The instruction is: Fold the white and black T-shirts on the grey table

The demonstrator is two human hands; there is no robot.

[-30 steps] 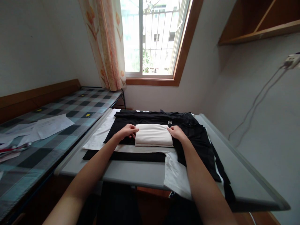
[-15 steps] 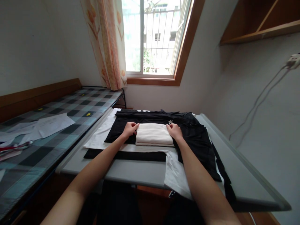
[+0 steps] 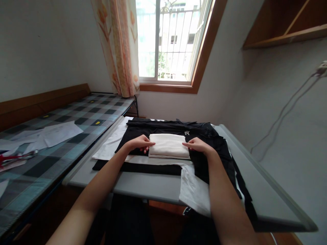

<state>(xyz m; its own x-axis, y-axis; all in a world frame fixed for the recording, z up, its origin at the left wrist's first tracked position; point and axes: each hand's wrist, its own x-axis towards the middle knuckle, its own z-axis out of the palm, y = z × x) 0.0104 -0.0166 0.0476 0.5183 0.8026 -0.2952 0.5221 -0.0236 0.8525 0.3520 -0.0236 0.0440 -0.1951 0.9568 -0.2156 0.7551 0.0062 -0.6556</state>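
Note:
A folded cream-white garment, a flat rectangular bundle with layered near edge, lies on top of a black shirt bearing a small white print. My left hand pinches its left side, thumb on the top face and the other fingers curled at the edge. On the opposite side, my right hand grips the right edge in the same way, its thumb lying over the cloth. Beneath the black shirt spreads a white shirt, one sleeve hanging over the table's near edge.
The clothes lie on a grey folding table. To the left stands a bed with a checked mattress, holding papers and a red item. A curtain hangs beside the window; cables run down the right wall.
Both hands have slid from the garment's far corners nearer to me along its sides. My right wrist has swung outward to the right. The garment stays in about the same place.

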